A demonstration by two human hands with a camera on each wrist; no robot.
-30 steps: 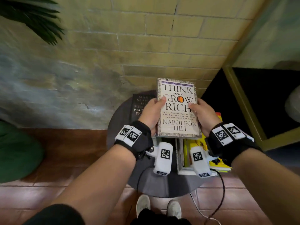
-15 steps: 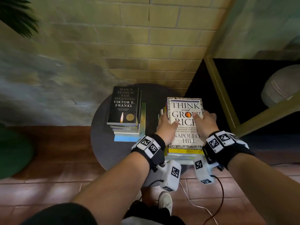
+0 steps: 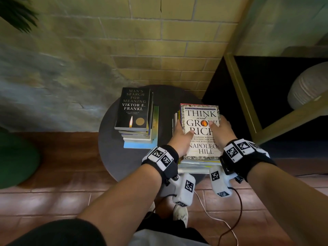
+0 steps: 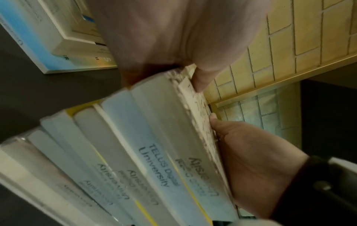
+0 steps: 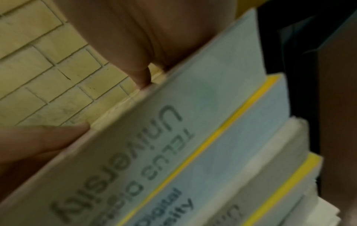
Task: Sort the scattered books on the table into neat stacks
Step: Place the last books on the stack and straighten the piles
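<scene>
A yellowish brick wall [image 3: 177, 41] stood at the far side, with a round dark table [image 3: 113, 157] set against it on the reddish tiled floor [image 3: 53, 197]. Two stacks of books sat on the table, well apart. The left stack [image 3: 140, 137] was topped by a black paperback [image 3: 133, 109] reading "MAN'S SEARCH FOR MEANING, VIKTOR E. FRANKL", with a candle flame and a gold seal on its cover. The right stack [image 4: 123, 152] showed pale page edges stamped "TELUS Digital University" with yellow covers between. On top of it lay "THINK and GROW RICH" [image 3: 202, 144] by "NAPOLEON HILL". The left hand [image 3: 182, 139] clasped that book's left edge, thumb laid across the cover and fingers curled down the side of the stack. The right hand [image 3: 221, 132] held the right edge the same way, thumb on the cover near the word "GROW". Both wrists wore black bands [image 3: 163, 157] with square black-and-white markers.
</scene>
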